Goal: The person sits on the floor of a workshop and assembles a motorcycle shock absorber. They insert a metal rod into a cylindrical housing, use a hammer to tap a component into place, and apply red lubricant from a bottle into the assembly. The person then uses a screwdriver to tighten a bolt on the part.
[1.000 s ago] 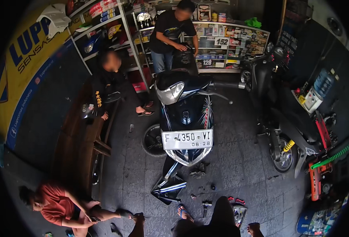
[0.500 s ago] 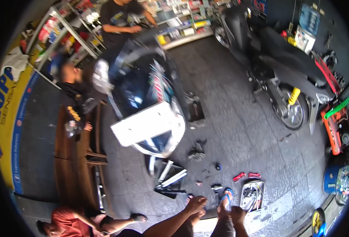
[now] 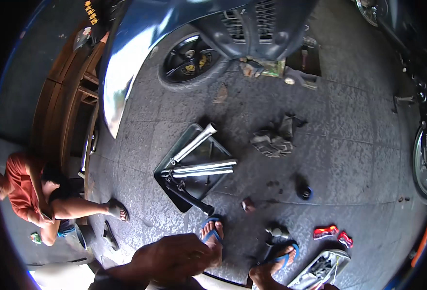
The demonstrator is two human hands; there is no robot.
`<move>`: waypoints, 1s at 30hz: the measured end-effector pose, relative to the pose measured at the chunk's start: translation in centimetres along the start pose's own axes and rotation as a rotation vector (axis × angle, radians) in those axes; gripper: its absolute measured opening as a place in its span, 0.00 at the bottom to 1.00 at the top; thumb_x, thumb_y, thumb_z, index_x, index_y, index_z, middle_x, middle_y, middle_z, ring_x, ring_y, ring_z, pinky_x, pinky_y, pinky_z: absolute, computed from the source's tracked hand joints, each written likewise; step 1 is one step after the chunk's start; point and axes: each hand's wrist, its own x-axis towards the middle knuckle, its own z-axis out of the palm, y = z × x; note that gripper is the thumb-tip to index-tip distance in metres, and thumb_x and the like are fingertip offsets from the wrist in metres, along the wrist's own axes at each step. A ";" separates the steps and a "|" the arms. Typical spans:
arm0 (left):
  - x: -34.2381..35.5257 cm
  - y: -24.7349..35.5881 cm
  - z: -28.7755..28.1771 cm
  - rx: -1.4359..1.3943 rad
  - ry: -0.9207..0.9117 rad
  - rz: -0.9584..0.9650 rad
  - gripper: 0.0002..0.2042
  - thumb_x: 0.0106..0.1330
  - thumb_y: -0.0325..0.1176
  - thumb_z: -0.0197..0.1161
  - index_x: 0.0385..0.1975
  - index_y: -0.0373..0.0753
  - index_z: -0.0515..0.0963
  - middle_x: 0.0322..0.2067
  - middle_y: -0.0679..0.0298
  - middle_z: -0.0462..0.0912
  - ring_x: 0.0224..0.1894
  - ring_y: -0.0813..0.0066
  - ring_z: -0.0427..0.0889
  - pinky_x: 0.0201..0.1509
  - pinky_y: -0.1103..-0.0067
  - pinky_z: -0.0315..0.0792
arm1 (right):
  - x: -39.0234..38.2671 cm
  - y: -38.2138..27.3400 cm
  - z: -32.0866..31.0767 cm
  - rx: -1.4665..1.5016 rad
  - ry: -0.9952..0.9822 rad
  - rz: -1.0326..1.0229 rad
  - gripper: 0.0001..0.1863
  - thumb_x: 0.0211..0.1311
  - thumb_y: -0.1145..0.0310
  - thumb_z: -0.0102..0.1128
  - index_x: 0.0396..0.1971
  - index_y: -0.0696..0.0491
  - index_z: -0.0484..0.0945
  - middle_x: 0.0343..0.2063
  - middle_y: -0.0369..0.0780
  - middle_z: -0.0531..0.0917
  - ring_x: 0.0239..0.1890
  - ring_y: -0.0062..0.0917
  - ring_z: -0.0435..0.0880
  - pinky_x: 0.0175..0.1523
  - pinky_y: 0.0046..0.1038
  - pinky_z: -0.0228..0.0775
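Observation:
My left hand is at the lower middle with fingers curled, blurred, over my left leg; I cannot make out anything in it. Only a sliver of my right hand shows at the bottom edge, by a metal tray of tools. Ahead of my sandalled feet, silver and black fork tubes lie on a black square tray. Two red parts, a hammer-like tool, a dark round part and a crumpled rag lie on the tiles.
The scooter front is above, beside a loose wheel. A seated person in red is at left, below a wooden bench where a dark-clothed person sits. A second motorbike stands at right.
My view has tilted down and moved closer to the scooter and floor parts. My left hand has come across toward the middle, and my right hand has mostly slipped below the frame.

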 end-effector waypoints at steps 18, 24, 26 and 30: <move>-12.9 -25.4 17.2 -0.025 0.607 -0.563 0.11 0.64 0.39 0.68 0.34 0.36 0.84 0.26 0.50 0.85 0.27 0.53 0.85 0.33 0.63 0.78 | -11.6 -4.4 -2.6 -0.320 0.039 -0.845 0.17 0.70 0.62 0.58 0.47 0.62 0.76 0.31 0.38 0.75 0.32 0.20 0.72 0.40 0.24 0.65; -11.6 -28.4 27.3 -0.172 0.874 -0.440 0.09 0.59 0.35 0.69 0.35 0.38 0.84 0.29 0.57 0.86 0.30 0.58 0.85 0.37 0.67 0.76 | -11.5 -5.1 -1.5 -0.245 0.049 -0.862 0.13 0.69 0.70 0.59 0.46 0.63 0.78 0.34 0.41 0.79 0.32 0.21 0.76 0.37 0.22 0.69; -11.0 -27.8 26.7 -0.277 0.659 -0.504 0.12 0.58 0.35 0.69 0.40 0.40 0.83 0.34 0.59 0.87 0.35 0.59 0.84 0.40 0.67 0.74 | -11.4 -4.6 -2.9 -0.253 0.132 -0.839 0.12 0.69 0.71 0.60 0.45 0.64 0.79 0.34 0.41 0.80 0.32 0.20 0.77 0.38 0.21 0.70; -8.6 -28.1 24.9 0.099 0.510 -0.241 0.16 0.56 0.31 0.70 0.45 0.39 0.81 0.34 0.59 0.85 0.38 0.59 0.83 0.43 0.65 0.73 | -11.1 -1.8 -5.7 -0.140 0.341 -0.759 0.11 0.71 0.73 0.58 0.47 0.64 0.80 0.29 0.39 0.81 0.29 0.19 0.76 0.38 0.20 0.68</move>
